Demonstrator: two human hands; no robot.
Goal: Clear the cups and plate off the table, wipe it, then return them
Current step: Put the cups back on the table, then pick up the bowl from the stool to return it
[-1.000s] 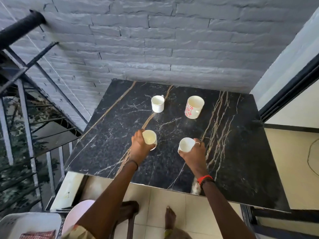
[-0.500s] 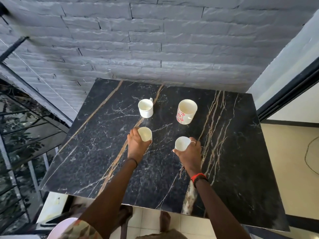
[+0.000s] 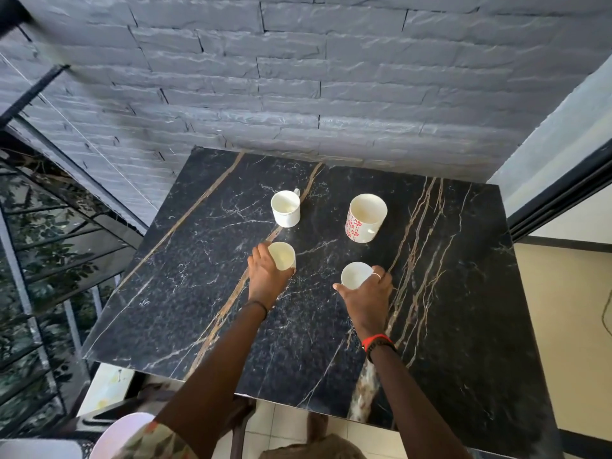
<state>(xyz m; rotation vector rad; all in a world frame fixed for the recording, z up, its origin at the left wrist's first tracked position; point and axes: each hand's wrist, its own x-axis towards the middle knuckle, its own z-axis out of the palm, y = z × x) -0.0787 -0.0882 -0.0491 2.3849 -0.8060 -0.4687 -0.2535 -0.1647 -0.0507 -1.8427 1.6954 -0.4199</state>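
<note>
Four cups form a loose square on the black marble counter (image 3: 463, 293), a slab veined in white and tan. The left hand (image 3: 265, 276) curls round the near left cup (image 3: 282, 255), a small plain white one with a creamy inside. The right hand (image 3: 366, 296) grips the near right cup (image 3: 355, 274), also small and plain white, with the thumb on its left side and the ringed fingers on its right. Whether these two rest on the slab or are just off it cannot be told. The far left cup (image 3: 285, 210) stands upright, white with a thin dark line near its base, its handle turned toward the far side. Right of it stands the patterned mug (image 3: 364, 220), larger and white with red flower marks, its handle facing near. Both stand apart from the hands. A grey brick wall (image 3: 331, 77) rises behind the counter.
</note>
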